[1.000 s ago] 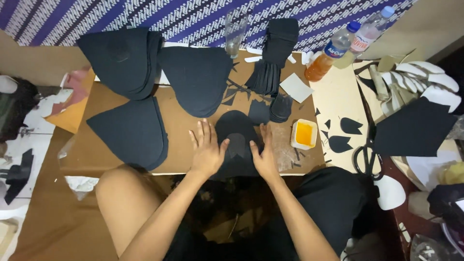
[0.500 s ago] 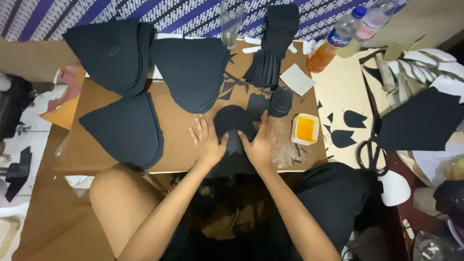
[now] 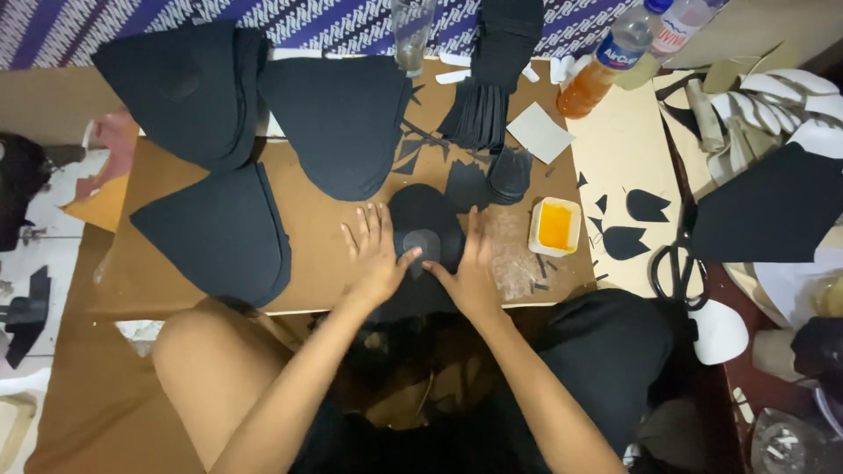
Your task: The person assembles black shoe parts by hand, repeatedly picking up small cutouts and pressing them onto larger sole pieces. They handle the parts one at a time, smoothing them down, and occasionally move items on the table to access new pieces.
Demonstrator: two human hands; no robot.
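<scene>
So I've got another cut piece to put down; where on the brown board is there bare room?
Bare board shows between the lower-left black stack and the left hand, along the front edge. A smaller patch lies between the right hand and the yellow glue tray, dusted with scraps. The back is crowded: black stacks, strip pile, offcuts.

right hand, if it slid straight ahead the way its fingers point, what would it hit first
Probably the small dark fabric pieces just past the fingertips of the right hand, then the fanned stack of black strips; the hand already presses the round black piece.

Craft workshop: black fabric cutouts, scissors, glue tub, cardboard worktop.
</scene>
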